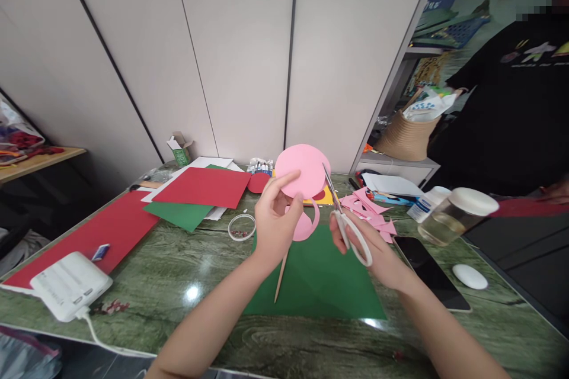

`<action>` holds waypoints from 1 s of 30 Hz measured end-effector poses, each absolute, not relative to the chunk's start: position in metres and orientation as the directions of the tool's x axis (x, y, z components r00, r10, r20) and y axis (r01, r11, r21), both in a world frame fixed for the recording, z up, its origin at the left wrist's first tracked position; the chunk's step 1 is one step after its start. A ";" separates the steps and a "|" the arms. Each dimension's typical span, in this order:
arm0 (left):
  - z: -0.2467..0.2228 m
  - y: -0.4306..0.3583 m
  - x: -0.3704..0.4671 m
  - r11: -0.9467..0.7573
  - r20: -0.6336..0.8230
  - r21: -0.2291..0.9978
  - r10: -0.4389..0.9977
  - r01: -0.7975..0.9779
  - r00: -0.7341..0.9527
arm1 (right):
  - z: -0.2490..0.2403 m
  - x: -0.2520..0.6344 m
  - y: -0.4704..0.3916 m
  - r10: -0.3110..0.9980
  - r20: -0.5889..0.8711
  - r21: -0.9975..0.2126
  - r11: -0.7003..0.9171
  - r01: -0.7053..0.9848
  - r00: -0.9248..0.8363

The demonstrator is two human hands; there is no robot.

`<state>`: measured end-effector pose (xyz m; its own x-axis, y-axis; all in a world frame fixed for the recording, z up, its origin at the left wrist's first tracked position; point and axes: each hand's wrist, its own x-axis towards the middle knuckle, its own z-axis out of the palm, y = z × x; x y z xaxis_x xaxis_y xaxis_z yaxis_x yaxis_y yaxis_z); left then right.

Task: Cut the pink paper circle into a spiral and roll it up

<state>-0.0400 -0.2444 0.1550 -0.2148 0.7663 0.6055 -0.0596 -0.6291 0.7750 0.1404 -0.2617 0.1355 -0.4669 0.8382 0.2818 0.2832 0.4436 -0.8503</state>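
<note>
Right above the green sheet (329, 284) on the table (195, 325), the left hand (276, 219) pinches a pink paper circle (302, 166) by its lower edge, fingers mostly closed. The right hand (371, 249) is curled around the handles of the white scissors (341, 217), whose blades meet the circle's right edge. A curved pink strip (316, 217) shows just below the circle; pink scraps (367, 208) lie beyond the right hand, and a wooden stick (280, 280) rests on the green sheet.
</note>
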 end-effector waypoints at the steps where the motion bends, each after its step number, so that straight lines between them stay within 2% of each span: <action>1: 0.156 -0.245 -0.040 -0.632 0.608 0.772 0.764 -0.062 -0.216 | 0.136 0.140 -0.262 0.839 0.283 -0.849 0.445 0.286 -0.465; 30: 0.156 -0.245 -0.042 -0.636 0.611 0.769 0.763 -0.072 -0.211 | 0.134 0.142 -0.262 0.834 0.270 -0.862 0.432 0.266 -0.480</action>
